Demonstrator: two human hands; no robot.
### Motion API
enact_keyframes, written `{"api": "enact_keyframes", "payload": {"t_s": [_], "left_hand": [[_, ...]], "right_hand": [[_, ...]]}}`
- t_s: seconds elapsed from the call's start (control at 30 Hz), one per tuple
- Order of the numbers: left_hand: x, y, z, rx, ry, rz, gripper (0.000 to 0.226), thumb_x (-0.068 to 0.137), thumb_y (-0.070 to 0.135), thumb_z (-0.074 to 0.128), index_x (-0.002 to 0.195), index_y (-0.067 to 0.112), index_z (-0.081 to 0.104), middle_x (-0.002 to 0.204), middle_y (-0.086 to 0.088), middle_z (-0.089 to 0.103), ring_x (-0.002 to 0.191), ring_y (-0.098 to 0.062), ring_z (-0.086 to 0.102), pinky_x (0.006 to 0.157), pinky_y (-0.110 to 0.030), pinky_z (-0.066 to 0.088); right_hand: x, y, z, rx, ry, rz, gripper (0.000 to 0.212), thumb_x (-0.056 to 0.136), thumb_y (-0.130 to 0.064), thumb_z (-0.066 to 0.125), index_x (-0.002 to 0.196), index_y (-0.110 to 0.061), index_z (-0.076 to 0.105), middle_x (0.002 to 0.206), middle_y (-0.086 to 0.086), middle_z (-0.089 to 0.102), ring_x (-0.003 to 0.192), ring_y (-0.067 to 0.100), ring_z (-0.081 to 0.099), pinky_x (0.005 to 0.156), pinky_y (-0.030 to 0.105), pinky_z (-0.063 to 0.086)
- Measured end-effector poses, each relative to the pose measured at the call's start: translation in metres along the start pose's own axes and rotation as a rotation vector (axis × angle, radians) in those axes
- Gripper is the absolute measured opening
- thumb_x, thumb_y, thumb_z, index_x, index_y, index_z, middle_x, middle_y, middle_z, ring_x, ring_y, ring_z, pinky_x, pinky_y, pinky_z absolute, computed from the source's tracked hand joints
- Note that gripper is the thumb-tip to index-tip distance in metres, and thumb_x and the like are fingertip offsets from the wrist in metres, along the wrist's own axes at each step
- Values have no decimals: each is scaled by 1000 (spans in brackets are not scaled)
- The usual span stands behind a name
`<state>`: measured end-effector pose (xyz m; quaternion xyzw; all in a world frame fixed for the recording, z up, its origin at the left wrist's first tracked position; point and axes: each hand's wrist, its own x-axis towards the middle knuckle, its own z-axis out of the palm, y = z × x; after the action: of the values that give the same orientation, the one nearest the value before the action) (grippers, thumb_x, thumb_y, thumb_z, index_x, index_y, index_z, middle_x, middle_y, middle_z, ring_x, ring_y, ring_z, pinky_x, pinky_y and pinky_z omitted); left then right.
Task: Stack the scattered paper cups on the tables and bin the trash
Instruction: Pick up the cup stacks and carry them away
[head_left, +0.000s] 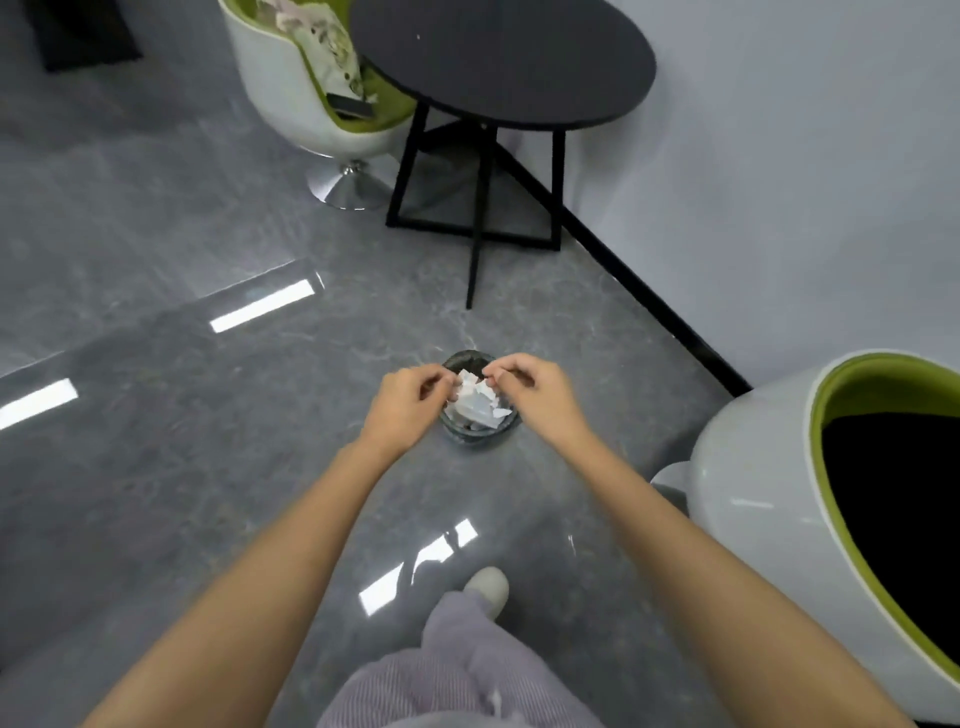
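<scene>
The person is standing over a small bin (470, 439) on the grey floor (208, 467), and both hands are hovering just above its mouth. The left hand (410, 402) and the right hand (532, 395) are each curling their fingers and pinching, thumb against forefinger, what looks like one crumpled scrap of paper (469, 383) between them, though blur is making the exact hold hard to read. Below it, more white trash (480, 411) is lying inside the bin, piled close to the rim. The step in hand seems to be dropping this scrap in. To do it well, the person should be keeping the scrap centred over the opening, since the bin is narrow and the hands are covering much of it. They should be lowering it near the pile before letting go, so the light paper is not drifting onto the floor, and freeing both pinches together so it is not swinging sideways. No paper cups are showing here; the black table (498, 62) is standing well apart, beyond the bin.
</scene>
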<state>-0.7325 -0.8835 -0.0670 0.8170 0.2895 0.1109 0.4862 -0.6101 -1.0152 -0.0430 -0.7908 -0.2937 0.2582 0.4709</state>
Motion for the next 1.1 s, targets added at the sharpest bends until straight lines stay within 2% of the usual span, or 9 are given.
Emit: {"api": "enact_keyframes", "payload": {"t_s": [0.17,0.27,0.33,0.5,0.63,0.8,0.9,1.0,1.1], "left_hand": [[-72,-12,-36,10,134,-66,20,98,9,55,91,9,73,74,1,69,70,-15,65,75,-24,51],[-130,-21,-53,20,210,-97,20,97,10,55,90,9,74,71,7,67,64,-3,62,70,-15,48],[-173,-25,-60,14,257,-111,20,97,10,55,87,14,72,71,7,68,63,-4,62,70,-15,49],[-270,-26,-74,-2,391,-178,20,97,8,55,87,12,72,72,1,69,61,-1,61,65,-9,46],[-337,-22,-88,-16,546,-269,20,97,9,55,88,12,73,69,3,68,64,-4,63,67,-12,48],[-407,-18,-99,-18,761,-385,21,97,10,55,88,10,73,69,3,69,59,5,61,65,-6,44],[-440,-18,-95,-46,887,-447,21,98,10,54,88,9,73,69,1,69,59,4,62,65,-11,47],[-470,-20,-87,-64,993,-523,22,99,13,54,86,15,72,68,5,68,61,-6,62,67,-30,54],[-499,-18,-79,-79,1085,-598,21,98,14,55,86,15,72,64,3,65,53,2,55,63,-28,48]], "right_hand": [[-41,-26,44,14,-114,-65,16,91,-5,56,87,-16,66,73,-13,64,69,-5,59,68,16,44],[-82,-37,70,12,-187,-148,18,90,-2,56,85,-17,65,76,-6,66,76,12,63,78,30,49],[-113,-43,85,13,-248,-180,16,90,-2,56,88,-15,66,79,1,67,79,18,64,83,35,50],[-179,-58,117,43,-409,-243,14,90,0,56,90,-10,67,81,4,66,72,4,62,77,21,48],[-213,-81,149,22,-574,-334,16,90,0,55,88,-11,66,78,3,65,62,-10,58,63,7,41],[-246,-107,188,18,-804,-456,18,90,-2,56,86,-16,65,75,1,65,62,-8,57,61,8,40],[-265,-117,205,8,-943,-505,19,91,-2,56,85,-17,65,75,0,65,63,-4,57,62,10,40],[-283,-124,219,2,-1065,-552,18,90,-1,55,84,-13,66,73,-1,64,62,-4,57,62,10,41],[-302,-126,236,-24,-1163,-591,22,89,-2,55,79,-19,65,71,-3,64,64,3,58,63,15,42]]}}
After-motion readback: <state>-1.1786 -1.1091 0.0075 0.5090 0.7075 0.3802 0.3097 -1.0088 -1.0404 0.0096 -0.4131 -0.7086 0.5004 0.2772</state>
